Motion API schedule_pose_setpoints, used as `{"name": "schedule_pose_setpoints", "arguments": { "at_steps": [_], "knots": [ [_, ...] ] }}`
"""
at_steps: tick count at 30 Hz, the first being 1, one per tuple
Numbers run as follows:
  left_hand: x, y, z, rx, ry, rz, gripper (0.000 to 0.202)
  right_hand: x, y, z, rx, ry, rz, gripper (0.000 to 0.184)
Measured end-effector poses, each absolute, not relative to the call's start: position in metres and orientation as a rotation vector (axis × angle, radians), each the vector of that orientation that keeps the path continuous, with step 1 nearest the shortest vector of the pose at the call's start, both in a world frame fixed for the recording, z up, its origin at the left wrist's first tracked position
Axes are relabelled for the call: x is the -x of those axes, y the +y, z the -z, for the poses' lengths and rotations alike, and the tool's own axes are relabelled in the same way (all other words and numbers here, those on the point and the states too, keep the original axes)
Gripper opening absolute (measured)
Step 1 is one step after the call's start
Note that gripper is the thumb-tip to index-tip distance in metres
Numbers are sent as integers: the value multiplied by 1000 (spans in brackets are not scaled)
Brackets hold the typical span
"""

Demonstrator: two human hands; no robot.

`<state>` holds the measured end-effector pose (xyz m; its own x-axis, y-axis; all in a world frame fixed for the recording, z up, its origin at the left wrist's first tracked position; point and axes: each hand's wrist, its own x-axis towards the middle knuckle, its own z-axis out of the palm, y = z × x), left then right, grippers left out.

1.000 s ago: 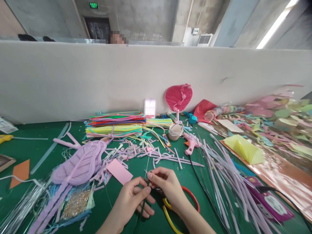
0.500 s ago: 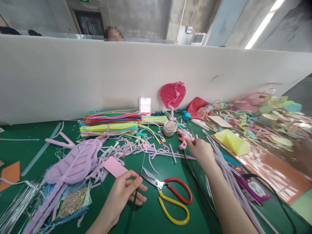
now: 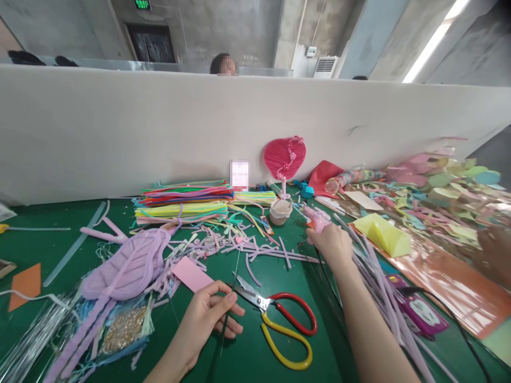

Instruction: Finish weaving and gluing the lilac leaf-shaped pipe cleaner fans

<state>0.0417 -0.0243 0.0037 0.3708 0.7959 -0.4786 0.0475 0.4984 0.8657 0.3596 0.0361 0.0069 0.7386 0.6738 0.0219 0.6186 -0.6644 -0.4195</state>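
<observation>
My left hand (image 3: 215,311) pinches a thin wire between thumb and forefinger, the other fingers loosely curled. The wire (image 3: 237,266) runs up towards the pink scraps; its lower part looks dark green. My right hand (image 3: 333,244) is closed round a pink glue gun (image 3: 317,217), whose handle is mostly hidden by the fingers. A dark cord trails down from it. Between my hands lie scissors (image 3: 262,303) with one red and one yellow handle, blades slightly apart, tips close to my left fingers. A pink paper card (image 3: 192,274) lies just behind my left hand.
A lilac pipe-cleaner leaf (image 3: 126,263) and silver strands lie left. Behind are bundled pipe cleaners (image 3: 183,211), lilac scraps and a small pot (image 3: 280,211) with a pink-red fan shape. Lilac stems, a purple box (image 3: 419,308) and another person's hand (image 3: 495,250) are at right.
My right hand has closed round the glue gun and shifted it slightly right and up. My left hand stays nearly still with the wire. The view has shifted a little.
</observation>
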Motion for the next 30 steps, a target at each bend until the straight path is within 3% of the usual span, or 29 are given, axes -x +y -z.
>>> {"name": "schedule_pose_setpoints", "arguments": {
  "at_steps": [7,16,23,30],
  "knots": [
    [-39,-22,-6,-937,1104,-615,43,-376,47,-17,1971,-741,-219,24],
    [-37,-14,-6,-939,1142,-667,42,-337,66,-15,1238,-768,-564,37],
    [-36,-14,-7,-930,1149,-690,40,-313,69,-37,1091,-867,-702,29],
    [-34,-13,-8,-897,1134,-736,37,-271,37,-47,1405,-1175,-405,33]
  ]
}}
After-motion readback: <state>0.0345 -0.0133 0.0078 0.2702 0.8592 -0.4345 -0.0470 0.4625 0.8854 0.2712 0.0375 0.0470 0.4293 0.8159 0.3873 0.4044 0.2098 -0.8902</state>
